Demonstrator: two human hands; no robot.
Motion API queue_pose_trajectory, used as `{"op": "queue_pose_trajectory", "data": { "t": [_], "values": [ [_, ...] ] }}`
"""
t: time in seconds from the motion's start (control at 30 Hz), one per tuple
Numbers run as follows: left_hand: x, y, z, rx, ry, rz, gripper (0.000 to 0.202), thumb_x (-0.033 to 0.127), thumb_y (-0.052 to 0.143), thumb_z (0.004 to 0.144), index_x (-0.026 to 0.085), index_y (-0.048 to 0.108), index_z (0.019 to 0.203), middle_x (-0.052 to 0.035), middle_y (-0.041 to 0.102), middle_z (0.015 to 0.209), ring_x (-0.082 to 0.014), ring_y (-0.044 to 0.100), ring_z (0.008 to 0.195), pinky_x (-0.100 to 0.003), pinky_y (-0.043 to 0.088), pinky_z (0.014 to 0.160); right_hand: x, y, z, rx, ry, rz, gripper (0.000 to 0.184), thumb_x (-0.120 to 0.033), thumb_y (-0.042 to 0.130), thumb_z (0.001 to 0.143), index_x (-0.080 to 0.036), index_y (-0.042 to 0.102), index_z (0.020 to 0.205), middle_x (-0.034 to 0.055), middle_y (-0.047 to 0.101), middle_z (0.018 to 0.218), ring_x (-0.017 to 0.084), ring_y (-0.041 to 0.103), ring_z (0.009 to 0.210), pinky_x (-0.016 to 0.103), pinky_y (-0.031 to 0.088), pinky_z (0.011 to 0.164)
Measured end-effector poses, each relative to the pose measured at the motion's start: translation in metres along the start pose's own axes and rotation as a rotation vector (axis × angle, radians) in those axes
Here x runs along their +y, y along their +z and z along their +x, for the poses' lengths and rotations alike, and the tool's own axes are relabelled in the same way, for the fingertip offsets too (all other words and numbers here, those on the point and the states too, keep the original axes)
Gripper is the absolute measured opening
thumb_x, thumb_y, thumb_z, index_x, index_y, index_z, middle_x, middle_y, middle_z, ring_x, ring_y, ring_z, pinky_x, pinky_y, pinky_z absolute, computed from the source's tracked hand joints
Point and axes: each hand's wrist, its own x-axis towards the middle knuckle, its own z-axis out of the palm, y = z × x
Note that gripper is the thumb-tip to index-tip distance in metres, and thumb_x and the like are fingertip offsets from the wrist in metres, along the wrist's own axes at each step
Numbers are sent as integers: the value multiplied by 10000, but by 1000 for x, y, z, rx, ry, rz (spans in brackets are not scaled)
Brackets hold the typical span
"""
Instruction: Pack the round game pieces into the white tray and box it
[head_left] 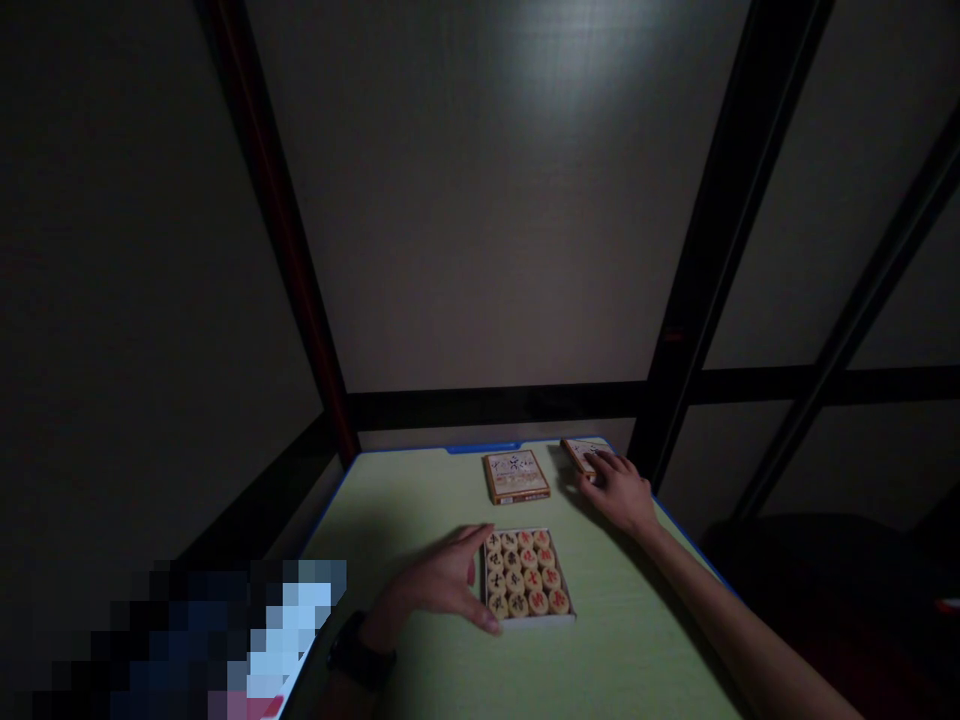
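Round wooden Chinese chess pieces, with black characters on the left and red ones on the right, fill a shallow open box in rows. My left hand, a dark watch on its wrist, grips this box at its left side, thumb at the near corner and fingers at the far corner. Farther back and to the right, my right hand is on a flat printed box. Its fingers lie over the top and its thumb is at the near side, covering part of the print.
A second flat printed box lies near the table's far edge, left of my right hand. The light green table has a blue rim. Dark-framed wall panels rise behind it. A pixelated patch covers the lower left.
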Motion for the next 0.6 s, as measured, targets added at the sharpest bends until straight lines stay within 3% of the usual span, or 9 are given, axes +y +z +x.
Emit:
{"op": "queue_pose_trajectory", "data": {
  "t": [0.1,0.23,0.33,0.4,0.6],
  "values": [
    [1,0,2,17,-33,-123,1152,475,912,501,218,398,1500,-147,478,1456,-284,598,1099,-366,533,881,-21,-25,-20,101,-85,98,476,-449,475,937,-208,637,1314,97,599,1392,295,499,1291,452,453,1019],
    [5,-1,8,129,-113,-287,751,633,673,779,191,524,1368,-137,605,1303,-152,642,769,-269,518,664,-72,-46,-71,19,-272,144,487,-500,476,941,-237,628,1322,92,603,1393,308,485,1306,464,453,998],
    [8,-4,15,232,-187,-343,647,690,471,880,159,581,1233,-117,653,1172,-94,591,610,-222,455,535,-112,-47,-104,-80,-312,103,474,-516,470,951,-261,614,1324,100,600,1393,337,481,1301,503,455,952],
    [9,-5,18,279,-212,-368,616,683,453,889,168,584,1201,-98,652,1145,-77,563,562,-207,418,481,-129,-43,-115,-101,-285,63,479,-531,477,947,-249,620,1305,125,612,1367,364,479,1290,515,451,921],
    [13,1,21,304,-181,-286,568,638,469,887,151,628,1133,-37,664,883,-83,516,529,-189,334,423,-142,-31,-128,-144,-269,12,508,-597,490,930,-218,656,1223,165,658,1268,392,509,1231,485,446,867]
  ]
}}
